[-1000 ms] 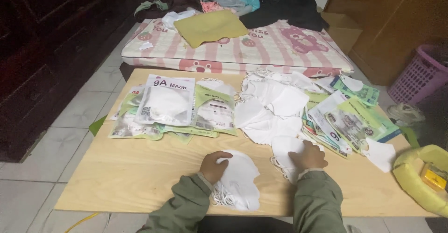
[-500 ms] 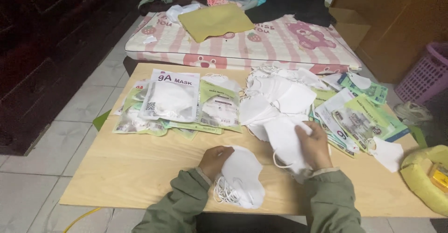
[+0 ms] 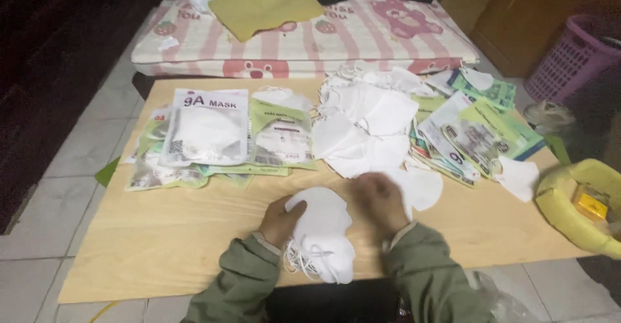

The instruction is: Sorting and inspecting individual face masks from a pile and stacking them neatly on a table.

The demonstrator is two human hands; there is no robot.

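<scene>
Seen from the head camera, a person in green sleeves is working over a low wooden desk (image 3: 162,245), the left hand (image 3: 279,221) curling loosely against the left side of a stack of white masks (image 3: 321,236) lying at the near edge, fingers bent and pressing rather than gripping. The right hand (image 3: 380,201) is blurring just right of the stack, its back facing up, fingers curled down over a loose white mask (image 3: 419,187); how firmly it is closing cannot be told. The stack is overhanging the near edge with ear loops dangling, so a nudge risks spilling it to the tiled floor (image 3: 39,258). The loops could also be snagging the heap of unpacked masks (image 3: 365,126) beside the packaged masks (image 3: 207,129).
</scene>
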